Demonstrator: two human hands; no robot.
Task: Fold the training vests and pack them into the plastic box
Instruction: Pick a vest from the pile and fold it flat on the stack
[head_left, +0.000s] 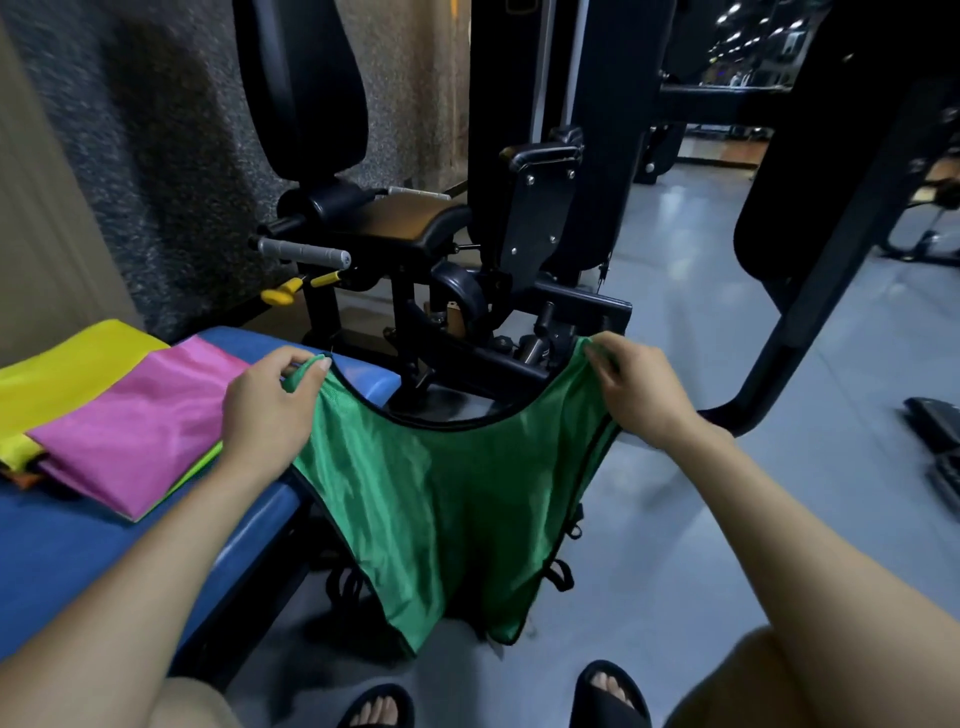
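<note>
Head view: left hand (262, 410) & right hand (636, 387) each pinch a shoulder strap of green vest (441, 514), hung off blue worktop (72, 551) edge. Pink vest (130, 421), yellow vest (62, 374) stacked left. Gym machine (467, 249) behind. Plastic box not visible.

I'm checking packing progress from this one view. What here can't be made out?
Head view only:
- Plastic box: not in frame.
- Folded stack: pink folded vest covers those beneath; count unclear.
- Green mesh vest: back layer hidden by its front.
- Yellow folded vest: cut by left edge.
</note>
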